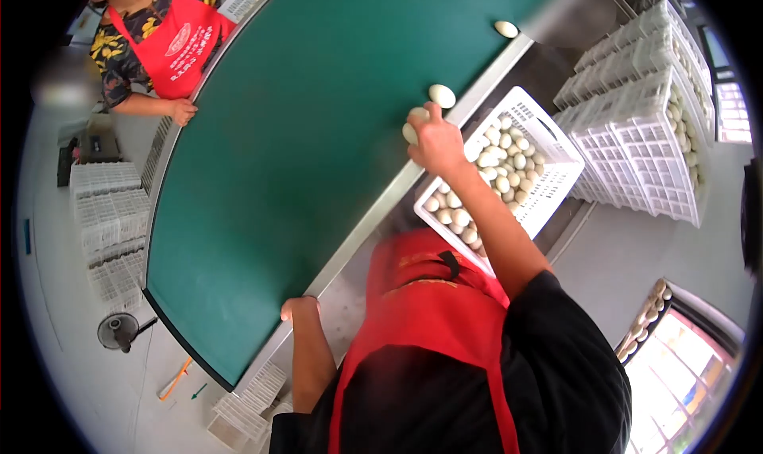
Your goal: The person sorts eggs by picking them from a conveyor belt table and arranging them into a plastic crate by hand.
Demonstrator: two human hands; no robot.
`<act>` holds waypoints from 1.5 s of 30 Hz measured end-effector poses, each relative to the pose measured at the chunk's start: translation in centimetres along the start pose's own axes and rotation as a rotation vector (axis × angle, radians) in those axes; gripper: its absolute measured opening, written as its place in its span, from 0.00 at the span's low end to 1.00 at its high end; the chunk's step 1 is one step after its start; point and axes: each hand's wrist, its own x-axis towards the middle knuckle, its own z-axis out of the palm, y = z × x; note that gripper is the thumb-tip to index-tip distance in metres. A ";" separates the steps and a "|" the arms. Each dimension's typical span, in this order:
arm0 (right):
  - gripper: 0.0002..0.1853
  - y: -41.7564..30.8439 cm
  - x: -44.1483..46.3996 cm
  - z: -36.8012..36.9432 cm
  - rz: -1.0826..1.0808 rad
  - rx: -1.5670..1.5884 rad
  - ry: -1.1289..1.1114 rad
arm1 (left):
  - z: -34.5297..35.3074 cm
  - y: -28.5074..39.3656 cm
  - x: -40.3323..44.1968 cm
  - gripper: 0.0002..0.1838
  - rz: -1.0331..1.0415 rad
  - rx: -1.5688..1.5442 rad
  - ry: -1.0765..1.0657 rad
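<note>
My right hand [439,142] is closed around pale eggs [410,133] at the near edge of a green belt table [262,136]. At least two eggs show between its fingers, partly hidden by them. Just beyond the hand, another egg [442,96] lies loose on the green surface. Below my right forearm stands a white plastic crate [563,176] holding many pale eggs [501,156]. My left hand [300,307] grips the metal table edge [350,247] farther along, with its fingertips partly hidden.
One more egg [505,29] lies near the far end of the edge. Stacked white crates with eggs [628,128] stand at the right. Across the belt, a person in a red apron [179,49] rests a hand on the rim. More crates [111,216] and a fan [119,331] are at the left.
</note>
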 end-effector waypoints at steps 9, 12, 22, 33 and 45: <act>0.29 4.5 4.3 -1.6 -0.196 0.229 -0.190 | 0.6 -0.4 -3.4 0.16 -0.055 0.026 0.067; 0.28 6.3 3.0 -5.9 -0.228 0.659 -0.189 | 0.8 -0.3 -4.0 0.17 -0.059 0.020 0.071; 0.32 21.3 -14.1 0.5 0.583 0.753 -0.344 | 0.6 -0.2 -4.9 0.19 -0.074 0.029 0.067; 0.30 19.5 -15.4 10.9 0.511 0.178 -0.253 | 0.6 0.0 -4.9 0.22 -0.092 0.037 0.058; 0.17 11.0 -5.8 2.3 0.010 0.155 0.331 | 0.8 0.3 -9.8 0.21 -0.063 -0.075 0.055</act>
